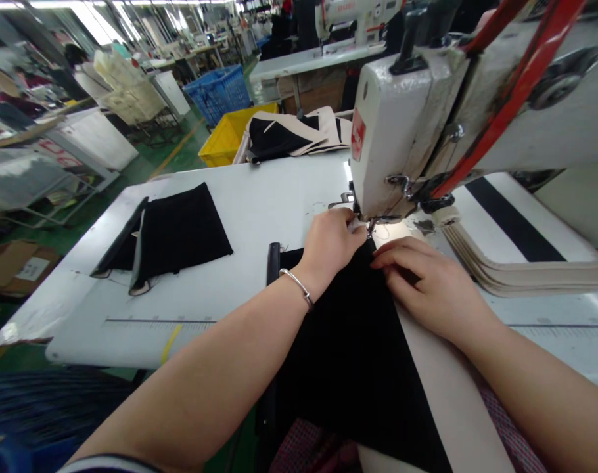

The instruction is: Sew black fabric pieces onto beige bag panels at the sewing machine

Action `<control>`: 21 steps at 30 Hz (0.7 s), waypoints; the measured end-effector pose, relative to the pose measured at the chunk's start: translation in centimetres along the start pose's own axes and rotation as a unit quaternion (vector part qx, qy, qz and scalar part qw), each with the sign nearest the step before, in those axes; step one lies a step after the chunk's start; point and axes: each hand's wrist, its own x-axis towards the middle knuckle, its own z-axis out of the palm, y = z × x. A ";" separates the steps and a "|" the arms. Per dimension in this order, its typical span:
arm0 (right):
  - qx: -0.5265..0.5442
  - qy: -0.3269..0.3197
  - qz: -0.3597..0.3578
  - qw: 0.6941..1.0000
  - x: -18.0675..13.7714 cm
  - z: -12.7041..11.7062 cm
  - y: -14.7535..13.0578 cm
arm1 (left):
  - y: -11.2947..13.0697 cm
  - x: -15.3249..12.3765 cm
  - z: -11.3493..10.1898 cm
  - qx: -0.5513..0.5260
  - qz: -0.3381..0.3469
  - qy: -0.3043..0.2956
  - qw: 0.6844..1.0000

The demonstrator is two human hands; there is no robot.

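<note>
A black fabric piece (pixel 351 341) lies beside a beige panel (pixel 441 374), their long edges meeting, and runs from my lap up to the sewing machine's needle area (pixel 370 230). My left hand (pixel 328 243), with a silver bangle at the wrist, is closed beside the presser foot at the fabric's far end. Something small and whitish shows at its fingertips; I cannot make out what it is. My right hand (pixel 422 282) pinches the black fabric's right edge just in front of the needle. The machine head (pixel 397 131) stands directly over both hands' fingertips.
Black pieces with grey edging (pixel 181 230) lie on the table at left. A stack of beige panels with a black stripe (pixel 520 263) sits at right. Beyond the table are a yellow crate (pixel 225 135), cut pieces (pixel 299 131) and a blue basket (pixel 220 92).
</note>
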 end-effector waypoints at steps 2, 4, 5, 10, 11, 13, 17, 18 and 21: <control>0.006 0.002 -0.002 1.000 -0.1 0.0 0.1 | -0.1 -0.1 0.0 -0.052 -0.029 -0.017 0.998; 0.008 0.001 -0.004 1.000 -0.1 0.0 0.0 | -0.1 0.0 0.1 -0.086 -0.053 -0.032 0.994; 0.006 -0.001 -0.005 1.000 -0.1 0.1 0.0 | 0.0 0.1 0.1 -0.076 -0.051 -0.032 0.995; 0.001 -0.002 -0.003 1.000 0.0 0.0 -0.2 | 0.8 0.3 -0.2 0.045 0.002 -0.009 0.999; 0.004 -0.002 -0.003 1.000 -0.1 0.0 -0.1 | 0.7 0.3 -0.3 0.038 -0.008 -0.008 0.999; 0.008 -0.003 -0.001 1.000 -0.2 -0.1 -0.1 | 0.4 0.0 -0.4 -0.022 -0.046 -0.013 0.999; 0.006 -0.005 -0.002 1.000 -0.3 -0.1 0.0 | -0.5 -0.6 -0.1 -0.271 -0.114 -0.037 0.955; 0.006 -0.005 -0.001 1.000 -0.3 -0.1 0.0 | -0.6 -0.8 0.0 -0.323 -0.123 -0.035 0.938; 0.004 -0.009 0.005 1.000 -0.2 -0.1 -0.1 | -0.4 -1.1 0.5 -0.401 -0.143 -0.024 0.904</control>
